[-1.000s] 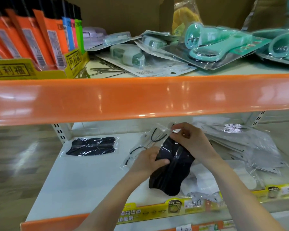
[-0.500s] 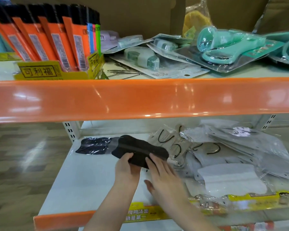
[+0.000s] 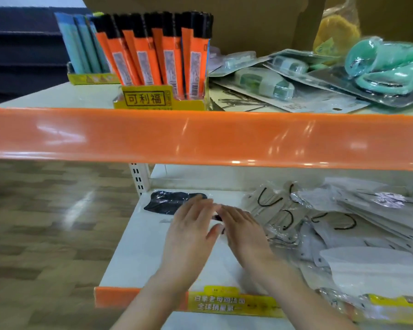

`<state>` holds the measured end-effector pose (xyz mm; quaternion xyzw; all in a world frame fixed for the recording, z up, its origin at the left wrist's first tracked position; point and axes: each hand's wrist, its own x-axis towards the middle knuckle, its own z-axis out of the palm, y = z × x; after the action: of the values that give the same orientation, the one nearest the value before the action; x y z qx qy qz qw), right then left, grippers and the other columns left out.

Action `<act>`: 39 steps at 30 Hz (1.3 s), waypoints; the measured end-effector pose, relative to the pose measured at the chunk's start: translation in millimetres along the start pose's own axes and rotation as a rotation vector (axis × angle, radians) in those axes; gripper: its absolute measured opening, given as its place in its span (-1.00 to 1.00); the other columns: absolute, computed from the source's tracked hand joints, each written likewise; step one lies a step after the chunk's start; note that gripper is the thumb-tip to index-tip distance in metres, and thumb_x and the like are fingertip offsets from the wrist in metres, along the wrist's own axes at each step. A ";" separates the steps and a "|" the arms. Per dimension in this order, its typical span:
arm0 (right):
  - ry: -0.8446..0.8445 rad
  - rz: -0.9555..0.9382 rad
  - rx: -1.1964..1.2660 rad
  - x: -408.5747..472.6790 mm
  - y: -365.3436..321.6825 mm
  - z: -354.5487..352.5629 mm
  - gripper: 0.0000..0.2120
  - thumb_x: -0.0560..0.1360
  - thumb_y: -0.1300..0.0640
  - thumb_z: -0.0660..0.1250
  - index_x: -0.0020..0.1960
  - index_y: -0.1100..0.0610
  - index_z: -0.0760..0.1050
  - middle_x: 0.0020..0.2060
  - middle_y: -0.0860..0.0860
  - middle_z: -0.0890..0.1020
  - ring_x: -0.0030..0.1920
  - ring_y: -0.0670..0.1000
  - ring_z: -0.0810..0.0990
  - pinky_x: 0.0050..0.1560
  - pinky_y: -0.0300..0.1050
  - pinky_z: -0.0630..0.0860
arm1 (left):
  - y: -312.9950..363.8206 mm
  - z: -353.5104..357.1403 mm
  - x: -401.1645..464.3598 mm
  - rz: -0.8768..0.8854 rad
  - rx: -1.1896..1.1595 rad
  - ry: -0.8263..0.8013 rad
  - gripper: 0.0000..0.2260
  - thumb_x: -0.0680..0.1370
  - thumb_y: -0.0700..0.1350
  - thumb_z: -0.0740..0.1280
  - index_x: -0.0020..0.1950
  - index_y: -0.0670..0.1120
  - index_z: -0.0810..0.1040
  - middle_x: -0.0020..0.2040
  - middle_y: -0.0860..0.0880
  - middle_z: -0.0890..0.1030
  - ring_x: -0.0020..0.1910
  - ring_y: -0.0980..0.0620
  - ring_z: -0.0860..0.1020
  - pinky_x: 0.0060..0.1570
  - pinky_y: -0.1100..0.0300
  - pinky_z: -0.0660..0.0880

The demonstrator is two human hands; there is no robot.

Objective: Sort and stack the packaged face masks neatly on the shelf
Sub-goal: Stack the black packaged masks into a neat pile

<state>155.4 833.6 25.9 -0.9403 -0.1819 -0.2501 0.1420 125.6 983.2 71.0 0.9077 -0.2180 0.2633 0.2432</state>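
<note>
Here, on the white lower shelf (image 3: 134, 260) of an orange-edged store rack, a person's two hands hover side by side, fingers straight and spread, palms down. The left hand (image 3: 191, 231) reaches toward 11 o'clock, its fingertips overlapping the near edge of the black packaged masks (image 3: 166, 201) lying flat at the shelf's back-left corner; whether the fingers touch the wrapper cannot be told through the motion blur. The right hand (image 3: 242, 231) sits just beside the left at 3 o'clock, holding nothing; a small dark patch shows between the two hands.

At 3 o'clock from the hands, a loose heap of white packaged masks (image 3: 358, 234) with black ear loops sprawls across the right half of the shelf. A yellow price strip (image 3: 231, 303) runs along the shelf's front lip at 6 o'clock.

Above, behind the glossy orange rail (image 3: 200, 136), the upper shelf carries a yellow display box of orange lighters (image 3: 157, 63) at 12 o'clock, blue lighters (image 3: 81, 44) at 11 o'clock, and mint-green carded goods (image 3: 379, 65) at 2 o'clock. Brown cardboard (image 3: 248, 20) backs them. Wood-pattern flooring (image 3: 45, 222) fills the room at 9 o'clock.
</note>
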 end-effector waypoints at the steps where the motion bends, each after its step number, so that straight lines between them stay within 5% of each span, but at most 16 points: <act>1: 0.016 -0.024 -0.015 4.2 -4.3 2.8 -0.48 0.16 0.31 0.53 0.12 0.10 0.60 0.00 -0.03 0.67 -0.03 0.00 0.66 -0.06 -0.15 0.57 | -17.5 7.0 2.9 0.026 0.131 -0.026 -0.61 0.28 -0.07 0.57 0.06 -0.07 0.61 0.06 0.00 0.64 0.17 -0.03 0.55 0.17 0.11 0.46; 4: 0.073 -0.077 -0.078 17.2 -15.0 9.6 -0.60 0.21 0.29 0.39 0.05 0.14 0.63 -0.05 -0.01 0.67 -0.09 0.02 0.67 -0.05 -0.15 0.57 | -55.6 17.6 9.7 -0.071 0.285 -0.154 -0.56 0.14 -0.17 0.65 -0.02 -0.06 0.66 -0.02 0.00 0.68 0.07 -0.07 0.63 0.03 -0.01 0.55; 6: 0.054 -0.091 -0.096 25.5 -18.6 16.2 -0.46 0.13 0.33 0.51 0.11 0.15 0.58 -0.01 0.02 0.65 -0.03 0.05 0.65 0.10 -0.08 0.51 | -72.4 19.8 12.5 -0.077 0.296 -0.092 -0.59 0.16 -0.34 0.59 -0.06 -0.07 0.67 -0.08 0.00 0.69 0.00 -0.06 0.65 -0.03 0.04 0.57; 12: -0.034 -0.035 -0.131 45.9 -38.2 39.2 -0.26 0.18 0.38 0.45 0.34 0.09 0.42 0.23 0.00 0.53 0.26 0.04 0.48 0.38 0.09 0.21 | -114.6 23.5 26.0 -0.087 0.377 -0.011 -0.53 0.30 -0.46 0.37 0.15 -0.11 0.59 0.12 -0.09 0.62 0.25 -0.22 0.51 0.28 -0.09 0.31; 17: -0.353 0.067 -0.140 48.4 -47.9 65.3 -0.32 0.50 0.39 0.17 0.54 0.04 0.06 0.54 0.03 0.09 0.53 0.04 0.03 0.48 0.08 -0.15 | -141.9 40.3 13.3 -0.156 0.455 -0.261 -0.47 0.44 -0.33 0.31 0.41 -0.08 0.41 0.38 -0.14 0.45 0.43 -0.16 0.32 0.38 -0.13 0.22; 19: -0.384 0.100 -0.129 47.1 -51.9 73.9 -0.38 0.54 0.35 0.12 0.53 0.01 0.09 0.53 0.02 0.11 0.52 0.04 0.05 0.48 0.08 -0.13 | -148.7 46.6 7.4 -0.199 0.482 -0.405 -0.47 0.58 -0.26 0.11 0.55 -0.03 0.12 0.54 -0.10 0.16 0.54 -0.09 0.05 0.47 -0.05 -0.03; 21: -0.390 0.124 -0.111 44.1 -54.1 84.1 -0.42 0.56 0.31 0.11 0.53 0.00 0.11 0.52 0.01 0.17 0.51 0.03 0.09 0.49 0.09 -0.09 | -153.8 49.8 1.9 -0.218 0.495 -0.475 -0.48 0.61 -0.23 0.05 0.56 -0.01 0.01 0.56 -0.07 0.07 0.54 -0.06 -0.02 0.47 -0.02 -0.09; 36: -0.401 0.217 -0.095 53.0 -62.6 106.0 -0.49 0.61 0.23 0.09 0.53 0.11 0.09 0.52 0.06 0.14 0.52 0.05 0.07 0.49 0.06 -0.03 | -165.7 54.2 -1.2 -0.331 0.383 -0.580 -0.52 0.64 -0.17 -0.01 0.56 -0.02 -0.01 0.57 -0.07 0.01 0.55 -0.05 -0.06 0.48 -0.06 -0.07; 39: -0.448 0.266 -0.052 54.5 -61.8 108.0 -0.53 0.66 0.03 0.00 0.53 0.13 0.08 0.53 0.04 0.13 0.52 0.04 0.06 0.49 0.05 0.01 | -158.3 57.6 -1.1 -0.302 0.305 -0.601 -0.53 0.64 -0.05 -0.01 0.55 -0.07 0.06 0.57 -0.07 0.06 0.54 -0.01 0.00 0.47 -0.04 -0.02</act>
<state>219.2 942.2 -24.9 -0.9912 -0.0772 -0.0193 0.1056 229.2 1075.9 -24.1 0.9923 -0.1013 -0.0243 0.0663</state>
